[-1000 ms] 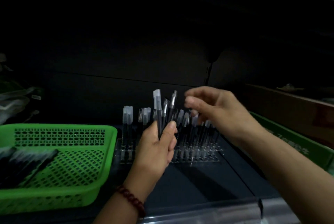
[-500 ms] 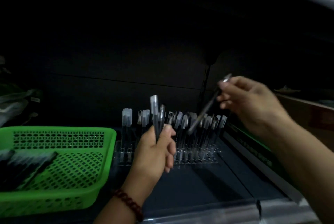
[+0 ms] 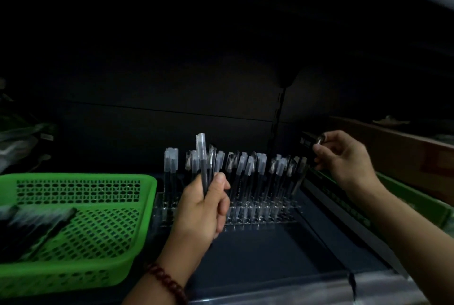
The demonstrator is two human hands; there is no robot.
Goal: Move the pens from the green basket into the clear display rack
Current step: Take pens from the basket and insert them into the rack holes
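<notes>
A green basket (image 3: 81, 270) sits at the left with several dark pens (image 3: 32, 228) lying in its left part. The clear display rack (image 3: 260, 216) stands on the dark shelf in the middle, holding several upright pens with clear caps (image 3: 260, 167). In front of the rack, my left hand (image 3: 204, 208) grips a small bunch of pens (image 3: 202, 157) upright. At the rack's right end, my right hand (image 3: 344, 157) pinches the top of one pen (image 3: 301, 177), which slants down into the rack.
A green crate (image 3: 403, 196) and a brown cardboard box (image 3: 405, 149) lie to the right, close behind my right arm. Plastic-wrapped goods (image 3: 22, 142) sit at the far left above the basket. A grey shelf edge (image 3: 282, 290) runs along the front.
My right hand took one pen from the bunch, carried it right, and has now lowered it to the rack's right end. My left hand stayed in place with the remaining pens.
</notes>
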